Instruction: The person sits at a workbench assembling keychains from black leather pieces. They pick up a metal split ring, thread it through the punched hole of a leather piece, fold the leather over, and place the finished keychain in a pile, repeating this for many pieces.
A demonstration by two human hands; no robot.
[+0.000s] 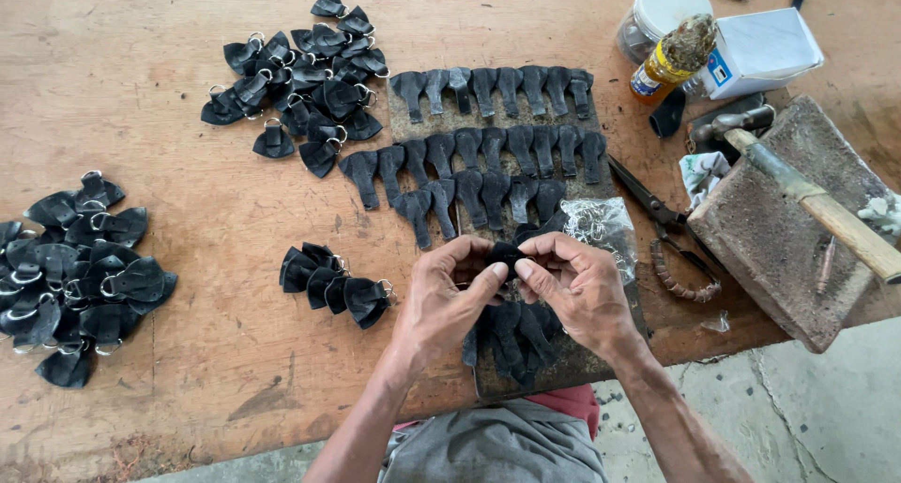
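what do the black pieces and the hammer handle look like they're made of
The black pieces look like leather or rubber: matte, thin, flexible, folded in the piles; which one is unclear. The small black piece pinched between left hand and right hand looks the same. The hammer handle looks like bare pale wood.

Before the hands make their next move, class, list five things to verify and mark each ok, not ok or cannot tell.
1. Black piece pinched by both hands: ok; left hand and right hand meet on it.
2. Ring fitted on that piece: cannot tell, the fingers cover it.
3. Flat pieces laid in rows on the board: ok.
4. Ring bag close by: ok, it lies beside the right hand.
5. Scissors and hammer apart from the hands: ok, both lie to the right.
6. Ringed pieces kept in piles: ok; the nearest pile lies left of the left hand.
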